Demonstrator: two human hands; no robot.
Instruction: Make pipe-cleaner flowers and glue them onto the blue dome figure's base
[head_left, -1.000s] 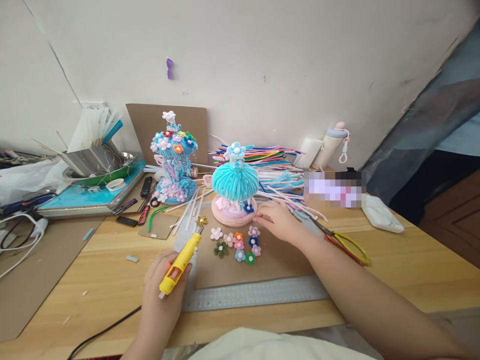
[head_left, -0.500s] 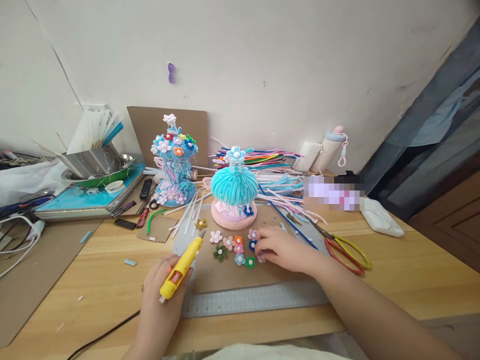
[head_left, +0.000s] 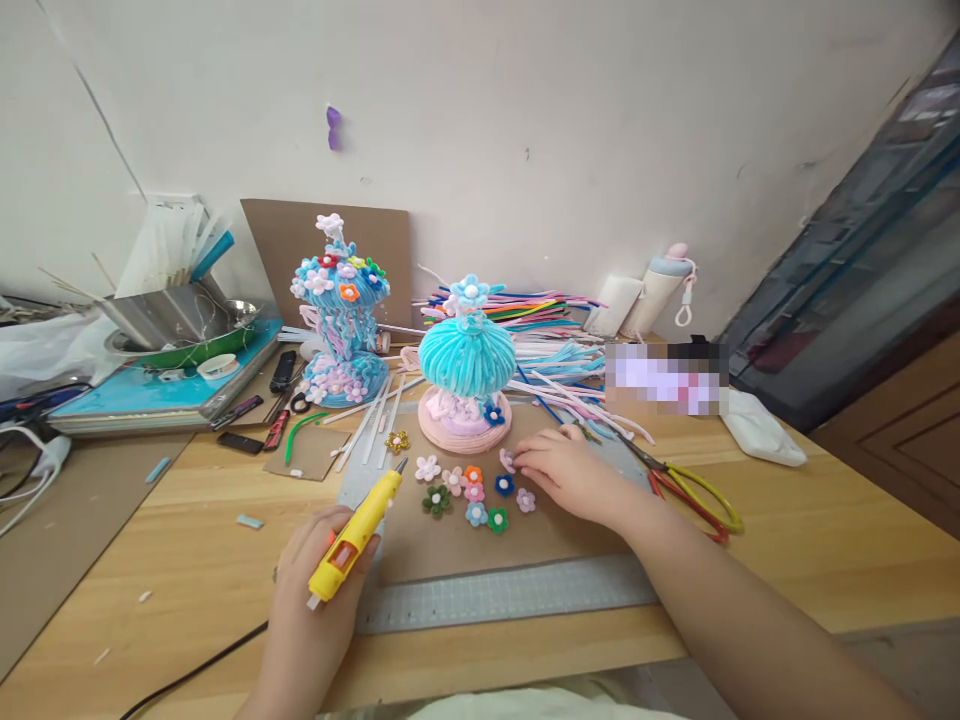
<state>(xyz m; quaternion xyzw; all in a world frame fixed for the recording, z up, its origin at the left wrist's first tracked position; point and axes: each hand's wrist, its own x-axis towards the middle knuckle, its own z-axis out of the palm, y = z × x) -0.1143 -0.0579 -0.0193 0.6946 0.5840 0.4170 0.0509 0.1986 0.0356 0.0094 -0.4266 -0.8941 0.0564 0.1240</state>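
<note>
My left hand (head_left: pixel 319 590) is wrapped around a yellow glue gun (head_left: pixel 356 535), its nozzle pointing up and away. With its fingertips, my right hand (head_left: pixel 566 475) pinches a small pale lilac pipe-cleaner flower (head_left: pixel 507 460) at the cardboard. Several other flowers lie near it, among them a dark blue flower (head_left: pixel 504 485), a green flower (head_left: pixel 498 520) and an orange flower (head_left: pixel 472 475). Behind them stands a turquoise domed pipe-cleaner piece (head_left: pixel 466 360) on a pink round base (head_left: pixel 465 438), with a light blue flower on top.
A flower-covered blue piece (head_left: pixel 341 320) stands back left. Scissors (head_left: pixel 697 495) lie to the right. Under the flowers is a cardboard sheet (head_left: pixel 442 560) on a grey cutting mat (head_left: pixel 510 597). Bundled pipe cleaners (head_left: pixel 559 360) lie behind; a metal pot (head_left: pixel 176 320) stands at left.
My right hand has shifted slightly up and right, uncovering the dark blue flower and a lilac one below it. The glue gun stays in my left hand. The view has moved slightly.
</note>
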